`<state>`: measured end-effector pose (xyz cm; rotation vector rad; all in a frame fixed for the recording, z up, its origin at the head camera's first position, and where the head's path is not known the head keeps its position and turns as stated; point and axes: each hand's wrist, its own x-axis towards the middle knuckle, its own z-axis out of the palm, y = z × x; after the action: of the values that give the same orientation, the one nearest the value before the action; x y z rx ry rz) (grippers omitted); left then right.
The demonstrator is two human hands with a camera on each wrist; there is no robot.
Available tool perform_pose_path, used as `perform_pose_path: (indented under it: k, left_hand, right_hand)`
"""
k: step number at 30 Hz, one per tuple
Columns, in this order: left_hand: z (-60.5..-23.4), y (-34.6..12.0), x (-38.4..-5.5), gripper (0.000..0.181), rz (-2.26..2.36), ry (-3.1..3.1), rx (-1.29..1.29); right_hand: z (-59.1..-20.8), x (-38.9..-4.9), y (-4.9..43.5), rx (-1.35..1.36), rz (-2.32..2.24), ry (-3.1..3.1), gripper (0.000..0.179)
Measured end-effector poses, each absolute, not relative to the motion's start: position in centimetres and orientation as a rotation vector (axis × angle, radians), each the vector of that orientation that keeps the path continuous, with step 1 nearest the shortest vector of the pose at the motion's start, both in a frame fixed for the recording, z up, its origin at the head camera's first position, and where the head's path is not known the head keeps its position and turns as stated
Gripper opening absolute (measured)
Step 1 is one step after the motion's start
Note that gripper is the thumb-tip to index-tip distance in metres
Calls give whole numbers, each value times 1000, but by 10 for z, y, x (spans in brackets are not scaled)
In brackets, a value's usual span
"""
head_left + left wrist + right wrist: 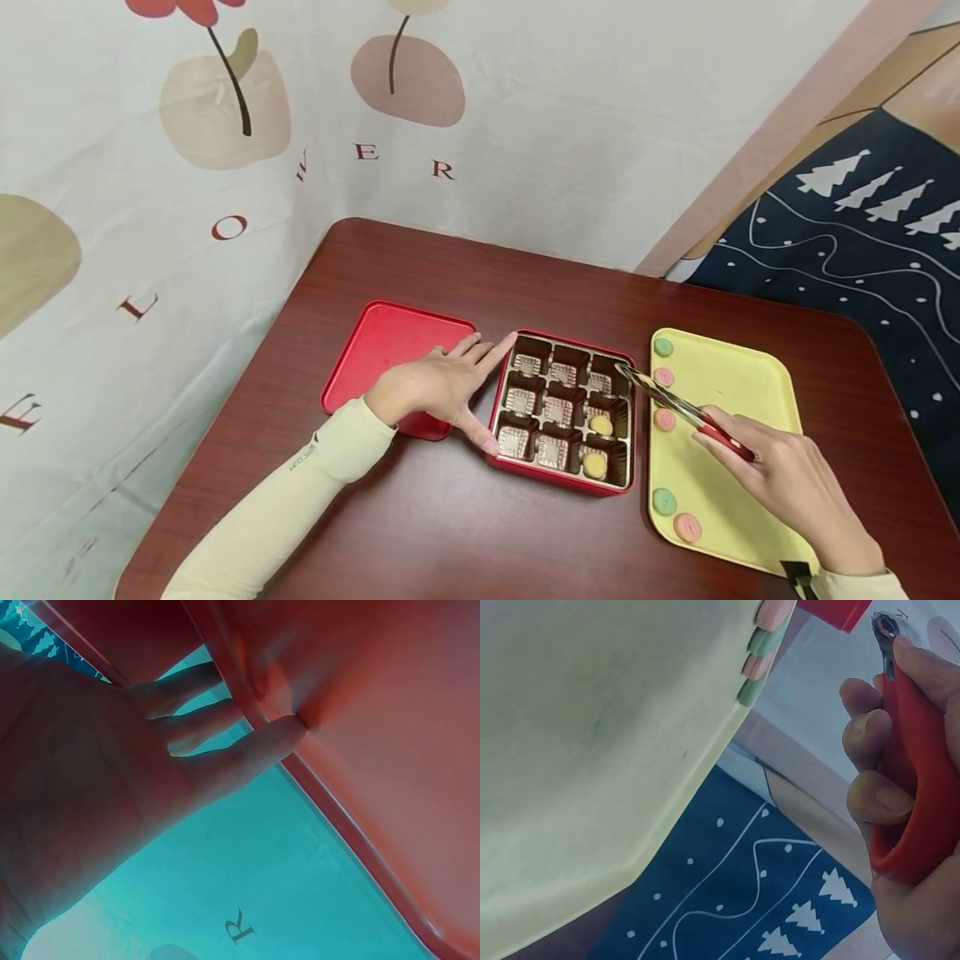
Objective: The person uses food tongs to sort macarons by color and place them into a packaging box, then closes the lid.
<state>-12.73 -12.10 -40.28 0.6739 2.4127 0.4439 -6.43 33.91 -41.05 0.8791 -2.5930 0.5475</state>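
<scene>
Tongs (672, 403) over right rim (633, 433) of box (562, 479)

The table (420, 533) (reddish-brown) bears a lid (393, 354), box (558, 478) and yellow tray (731, 392).

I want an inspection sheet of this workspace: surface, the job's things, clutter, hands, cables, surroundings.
Surface: glossy red-brown table.
Job's things: red square box with gold nine-compartment insert, yellow round pieces in two compartments; yellow rectangular tray with green round pieces and pink round pieces along its left edge; red flat square lid-like tray, left of the box.
Clutter: nothing seen.
Hands: left hand spread, touching the box's left side; right hand gripping red-handled metal tongs.
Cables: nothing seen.
Surroundings: white flower-printed backdrop; dark blue backdrop with white trees.
</scene>
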Motion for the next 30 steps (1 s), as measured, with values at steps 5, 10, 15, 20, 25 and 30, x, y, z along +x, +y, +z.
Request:
perform_pose_path:
  k: [5,10,15,20,25,30]
  left_hand:
    - [-403,-120,-127,158,454,2411,673]
    - [-403,-119,-128,158,450,2407,676]
    - [-404,-119,-127,159,448,2409,678]
    - [-405,-120,-127,159,451,2411,671]
    - [-404,-121,-127,158,437,2409,671]
    - [-403,-122,-127,158,443,2411,668]
  right_hand:
    - [-408,-71,333,906,572,-2627,38]
    - [-410,-75,329,921,567,-2615,41]
    - [-413,-79,325,916,572,-2616,41]
    - [-417,-81,319,932,565,-2628,48]
    - [-420,-86,314,957,564,-2631,55]
    - [-420,-91,310,976,579,-2617,56]
